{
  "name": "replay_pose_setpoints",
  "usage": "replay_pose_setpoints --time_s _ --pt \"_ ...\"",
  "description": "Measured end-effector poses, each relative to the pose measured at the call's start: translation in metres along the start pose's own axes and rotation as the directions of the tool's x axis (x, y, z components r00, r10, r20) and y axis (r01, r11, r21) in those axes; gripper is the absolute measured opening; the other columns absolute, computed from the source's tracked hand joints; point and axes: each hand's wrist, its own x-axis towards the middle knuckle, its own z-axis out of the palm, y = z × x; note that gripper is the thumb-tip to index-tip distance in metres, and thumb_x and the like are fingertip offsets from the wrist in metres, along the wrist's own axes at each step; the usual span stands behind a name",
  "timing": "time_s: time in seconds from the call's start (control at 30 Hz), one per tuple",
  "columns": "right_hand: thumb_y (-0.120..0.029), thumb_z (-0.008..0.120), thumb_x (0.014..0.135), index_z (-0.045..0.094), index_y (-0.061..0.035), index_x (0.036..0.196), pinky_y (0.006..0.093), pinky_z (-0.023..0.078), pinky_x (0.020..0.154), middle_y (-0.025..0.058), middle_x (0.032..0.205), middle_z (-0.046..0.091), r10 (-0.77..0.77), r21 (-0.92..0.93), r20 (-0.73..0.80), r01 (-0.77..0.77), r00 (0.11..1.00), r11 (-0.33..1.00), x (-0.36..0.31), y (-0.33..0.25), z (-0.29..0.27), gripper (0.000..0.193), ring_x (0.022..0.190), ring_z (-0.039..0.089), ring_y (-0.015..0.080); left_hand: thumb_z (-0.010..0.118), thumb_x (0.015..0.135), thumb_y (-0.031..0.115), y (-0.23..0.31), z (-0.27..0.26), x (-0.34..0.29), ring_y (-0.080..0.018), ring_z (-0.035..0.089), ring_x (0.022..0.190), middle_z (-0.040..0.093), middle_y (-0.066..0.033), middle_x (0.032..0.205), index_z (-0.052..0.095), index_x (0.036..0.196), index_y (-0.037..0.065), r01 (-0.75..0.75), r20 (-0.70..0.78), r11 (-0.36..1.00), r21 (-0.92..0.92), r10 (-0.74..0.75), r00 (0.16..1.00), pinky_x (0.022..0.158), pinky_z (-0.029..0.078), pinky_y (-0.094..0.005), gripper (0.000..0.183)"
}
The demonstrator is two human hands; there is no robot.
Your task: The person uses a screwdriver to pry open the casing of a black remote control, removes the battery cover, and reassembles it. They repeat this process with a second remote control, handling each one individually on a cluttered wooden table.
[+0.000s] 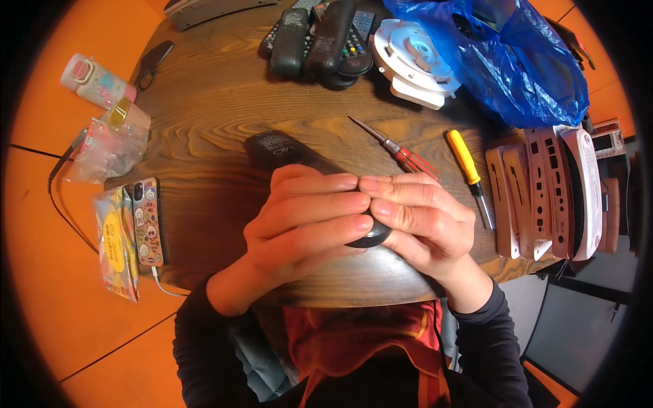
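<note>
A black remote control (289,151) lies slantwise in both my hands over the near part of the table, its far end pointing up and left, with pale print on the side that faces up. My left hand (303,221) wraps over its middle, fingers bent. On the near end, my right hand (428,221) is closed, its thumb and fingertips meeting those of the left. What the fingertips press on is hidden. Just beyond my hands lies a screwdriver with a red clear handle (413,162). A yellow-handled screwdriver (462,156) rests farther right.
Several black remotes (325,44) are piled at the back. Beside them are a round white plastic part (415,58) and a blue plastic bag (517,68). White device shells (537,194) stand at right. A phone (147,221), snack packet (117,241) and bottle (95,80) are at left.
</note>
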Motion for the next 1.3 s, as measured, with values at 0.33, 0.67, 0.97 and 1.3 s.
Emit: replay_pose_setpoints --time_s 0.33,0.67,0.97,1.3 --pt "-0.034 0.082 0.06 0.051 0.0027 0.107 0.0339 0.047 0.079 0.0212 0.101 0.056 0.12 0.294 -0.03 -0.106 0.992 0.95 0.001 -0.011 -0.012 0.068 0.09 0.058 0.0264 0.078 0.048 0.017 0.014 -0.001 0.004 -0.0268 0.057 0.083 0.057 -0.0149 0.1 0.053 0.115 -0.003 0.112 0.133 0.976 0.188 -0.138 0.981 0.072 0.046 -0.0357 0.074" --pt "-0.022 0.083 0.059 0.057 0.0015 0.097 0.0507 0.041 0.091 0.0239 0.1 0.06 0.306 0.739 0.148 -0.311 0.94 0.597 0.001 -0.007 -0.009 0.052 0.101 0.057 0.0358 0.078 0.062 0.019 0.007 -0.017 0.01 -0.0243 0.058 0.101 0.057 -0.0167 0.112 0.043 0.123 -0.004 0.695 0.621 0.499 -0.518 -0.339 0.707 0.085 0.044 -0.0316 0.074" --pt "-0.019 0.08 0.064 0.062 0.0014 0.09 0.0485 0.046 0.086 0.0218 0.094 0.063 0.332 0.8 0.154 -0.315 0.931 0.51 -0.001 -0.006 -0.011 0.038 0.091 0.061 0.0343 0.082 0.059 0.023 0.0 -0.026 0.022 -0.0185 0.059 0.095 0.061 -0.0129 0.103 0.049 0.118 -0.004 0.804 0.761 0.492 -0.335 -0.362 0.539 0.081 0.045 -0.0291 0.073" --pt "0.0 0.075 0.062 0.064 0.0044 0.096 0.0402 0.042 0.093 0.0178 0.102 0.062 0.21 0.631 0.101 -0.226 0.973 0.742 0.002 -0.007 -0.013 0.036 0.102 0.058 0.028 0.08 0.056 0.014 0.005 -0.017 0.01 -0.0245 0.063 0.083 0.064 -0.0133 0.095 0.062 0.095 0.0 0.08 0.157 0.996 0.047 -0.086 0.984 0.072 0.049 -0.0322 0.045"
